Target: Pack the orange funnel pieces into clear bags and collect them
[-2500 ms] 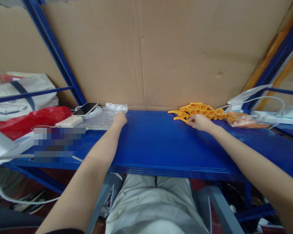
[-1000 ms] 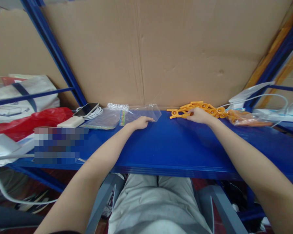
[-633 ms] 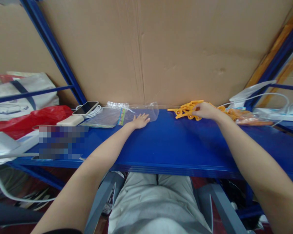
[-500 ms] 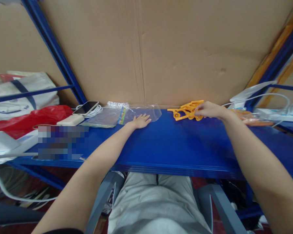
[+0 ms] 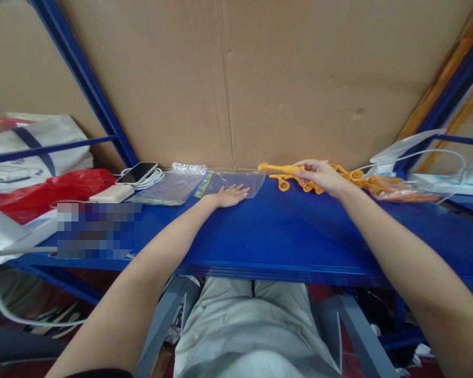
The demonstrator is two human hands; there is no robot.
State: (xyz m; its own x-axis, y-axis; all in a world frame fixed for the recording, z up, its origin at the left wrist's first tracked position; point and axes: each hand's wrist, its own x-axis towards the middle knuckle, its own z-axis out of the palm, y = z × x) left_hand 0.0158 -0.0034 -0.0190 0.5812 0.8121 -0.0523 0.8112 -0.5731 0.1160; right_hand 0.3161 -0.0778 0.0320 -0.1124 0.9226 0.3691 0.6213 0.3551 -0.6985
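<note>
The near and middle stretch of the blue metal shelf top (image 5: 284, 236) lies bare across the frame's centre. Along its far edge, the brown cardboard wall (image 5: 291, 84) blocks passage. Clear plastic bags (image 5: 205, 184) crowd centre-left, a heap of orange plastic pieces (image 5: 339, 176) centre-right, a red plastic bag (image 5: 43, 189) at left.

Two hands, one phone (image 5: 136, 172) at nine o'clock, one red bag (image 5: 43, 190), many orange pieces (image 5: 341, 176), too bunched to count.

A pixelated patch (image 5: 96, 230) hides part of the blue shelf (image 5: 260, 236), perhaps a label there.
</note>
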